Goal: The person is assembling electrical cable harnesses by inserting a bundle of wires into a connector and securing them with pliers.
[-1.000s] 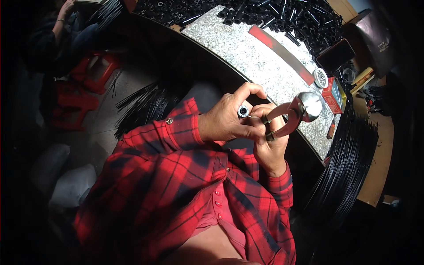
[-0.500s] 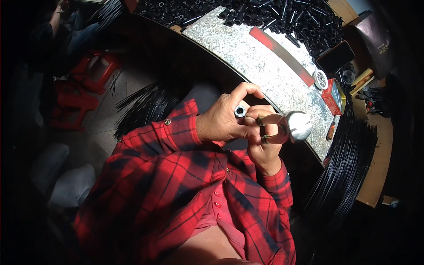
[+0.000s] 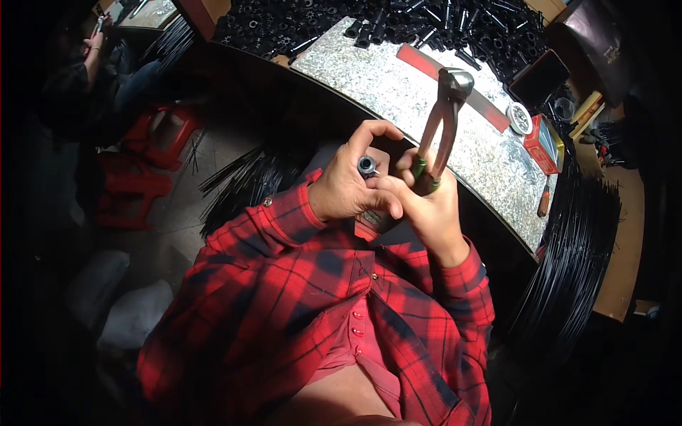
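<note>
In my left hand (image 3: 338, 186) is a small dark tube (image 3: 366, 166), its round open end facing up. The thumb and forefinger curve around it. My right hand (image 3: 437, 216) grips a pair of pincers (image 3: 450, 117) by the green handles, with the metal head pointing up and away over the bench edge. A finger of this hand reaches across to the tube, close beside the left thumb. A small thin piece sticks out beside the tube; what it is cannot be made out.
Beyond my hands, the speckled bench (image 3: 337, 67) carries a red strip (image 3: 490, 110), a white round dial (image 3: 519, 118), a red box (image 3: 542, 153) and a screwdriver (image 3: 544, 201). Black tube parts (image 3: 455, 28) are heaped behind. Black rods (image 3: 561, 263) stand right; red stools (image 3: 160, 135) and a person (image 3: 85, 78) are left.
The pincers have swung from pointing right, head toward me, to standing up and away. My right hand has turned with them. The tube has shifted slightly left with my left hand.
</note>
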A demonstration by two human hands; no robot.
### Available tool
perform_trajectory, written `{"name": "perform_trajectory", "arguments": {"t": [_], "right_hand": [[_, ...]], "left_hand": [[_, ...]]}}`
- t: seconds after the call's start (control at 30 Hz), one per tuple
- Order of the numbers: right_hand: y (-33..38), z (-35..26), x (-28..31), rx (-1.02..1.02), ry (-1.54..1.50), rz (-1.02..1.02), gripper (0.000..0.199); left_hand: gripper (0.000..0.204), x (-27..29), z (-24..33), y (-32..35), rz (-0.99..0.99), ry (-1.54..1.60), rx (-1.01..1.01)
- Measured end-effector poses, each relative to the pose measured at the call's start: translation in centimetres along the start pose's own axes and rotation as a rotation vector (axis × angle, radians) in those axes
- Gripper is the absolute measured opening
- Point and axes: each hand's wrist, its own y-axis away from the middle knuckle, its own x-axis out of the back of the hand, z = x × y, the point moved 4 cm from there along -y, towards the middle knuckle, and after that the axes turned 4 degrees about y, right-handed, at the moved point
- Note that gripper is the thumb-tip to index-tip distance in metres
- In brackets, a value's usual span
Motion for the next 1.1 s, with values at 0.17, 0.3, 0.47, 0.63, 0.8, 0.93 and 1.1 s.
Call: {"name": "perform_trajectory", "arguments": {"t": [0.17, 0.3, 0.47, 0.63, 0.8, 0.93, 1.1], "right_hand": [[1.8, -0.2, 2.6, 0.027, 0.427, -0.074, 0.032], [4.1, -1.0, 4.1, 0.231, 0.813, -0.094, 0.056], [5.7, -2.0, 4.0, 0.291, 1.098, -0.147, 0.075], [6.0, -1.1, 4.1, 0.314, 1.148, -0.085, 0.073], [6.2, -0.7, 4.4, 0.381, 1.291, 0.005, 0.066], [6.1, -0.8, 4.6, 0.447, 1.373, 0.050, 0.065], [6.5, -1.0, 4.9, 0.450, 1.434, 0.057, 0.065]], "left_hand": [[0.098, 0.9, 0.6, -0.1, 0.011, 0.024, 0.089], [0.081, 1.2, 0.5, -0.2, 0.063, 0.123, 0.009], [0.091, 1.3, 0.3, -0.5, 0.073, 0.051, 0.102], [0.083, -0.3, 0.4, -0.6, -0.003, -0.017, 0.101], [0.080, -0.7, 0.5, -0.6, -0.039, -0.072, 0.092], [0.078, -0.9, 0.5, -0.2, -0.051, -0.117, 0.074], [0.074, -1.5, 0.5, -0.3, -0.037, -0.146, 0.040]]}}
